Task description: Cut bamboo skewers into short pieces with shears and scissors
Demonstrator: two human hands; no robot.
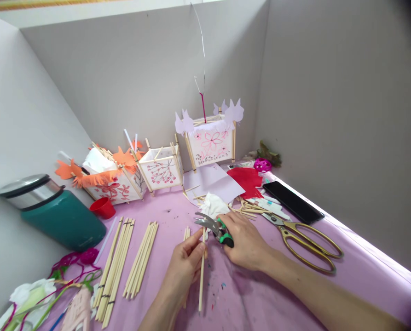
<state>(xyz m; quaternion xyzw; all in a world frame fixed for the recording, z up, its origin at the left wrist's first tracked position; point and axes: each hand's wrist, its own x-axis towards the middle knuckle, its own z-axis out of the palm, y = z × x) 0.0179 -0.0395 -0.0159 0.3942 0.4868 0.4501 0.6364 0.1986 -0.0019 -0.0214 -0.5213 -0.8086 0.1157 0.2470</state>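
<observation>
Holds a thin stick (201, 280) in the left hand (186, 259) at lower centre, grips green-handled clippers (211, 224) in the right hand (245, 239), with blades near the stick's upper end. Shows more sticks (142, 260) at lower left, a teal bottle (62, 218) at far left, a flower-patterned box (211, 146) above centre, gold-handled scissors (284, 233) on the counter (253, 310) at right.

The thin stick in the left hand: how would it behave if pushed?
The stick shows no bend in the left hand, so it is probably stiff. Being slender, it is likely light. It looks rounded, so it might roll.
</observation>
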